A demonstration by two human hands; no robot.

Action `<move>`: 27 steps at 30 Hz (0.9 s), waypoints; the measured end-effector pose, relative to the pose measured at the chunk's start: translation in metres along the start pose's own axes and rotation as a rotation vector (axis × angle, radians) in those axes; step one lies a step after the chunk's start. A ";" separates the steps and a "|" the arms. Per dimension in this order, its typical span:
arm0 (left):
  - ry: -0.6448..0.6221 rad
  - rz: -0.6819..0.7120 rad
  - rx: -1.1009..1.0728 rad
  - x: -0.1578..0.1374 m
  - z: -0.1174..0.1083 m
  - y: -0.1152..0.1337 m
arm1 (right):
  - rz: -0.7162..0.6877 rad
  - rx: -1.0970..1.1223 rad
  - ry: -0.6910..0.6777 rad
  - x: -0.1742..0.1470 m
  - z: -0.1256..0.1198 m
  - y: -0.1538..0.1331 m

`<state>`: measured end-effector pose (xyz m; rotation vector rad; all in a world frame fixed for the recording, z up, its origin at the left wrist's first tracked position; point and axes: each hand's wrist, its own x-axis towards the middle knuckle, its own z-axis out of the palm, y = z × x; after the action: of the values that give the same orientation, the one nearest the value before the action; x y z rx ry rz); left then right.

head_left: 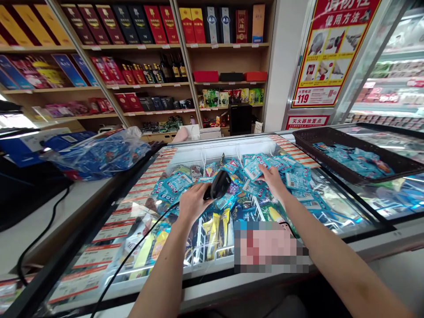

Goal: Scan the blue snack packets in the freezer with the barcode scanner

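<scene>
My left hand (195, 202) is wrapped round the handle of a black barcode scanner (220, 185), whose head points right over the open freezer. A black cord runs from it down to the lower left. My right hand (273, 182) grips the edge of a blue snack packet (253, 169) with a barcode on it, at the pile's left side. More blue packets (300, 180) lie heaped behind and right of this hand. Another group of blue packets (174, 185) rests on the left, beyond my left hand. Yellow-wrapped ice creams (218, 229) stand in the freezer below.
A dark brown tray (351, 174) with blue packets sits on the right. At the left, a clear plastic bag (99, 152) of blue packs lies on a counter. Price labels (104, 235) line the freezer glass. A pixelated patch covers the front rim. Stocked shelves (139, 46) stand behind.
</scene>
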<state>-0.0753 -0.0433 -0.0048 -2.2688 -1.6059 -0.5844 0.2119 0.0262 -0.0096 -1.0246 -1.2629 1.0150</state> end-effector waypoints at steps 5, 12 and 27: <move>0.001 0.045 -0.041 0.004 0.004 0.002 | -0.014 0.114 0.013 0.011 -0.006 0.007; 0.016 0.056 -0.054 0.003 0.003 0.004 | -0.131 -0.006 0.120 0.012 -0.009 0.012; -0.058 0.107 -0.092 0.005 0.003 0.012 | -0.076 0.205 0.044 0.010 0.002 0.021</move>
<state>-0.0616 -0.0420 -0.0054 -2.4420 -1.5016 -0.5813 0.2093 0.0408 -0.0274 -0.8316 -1.1283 1.0347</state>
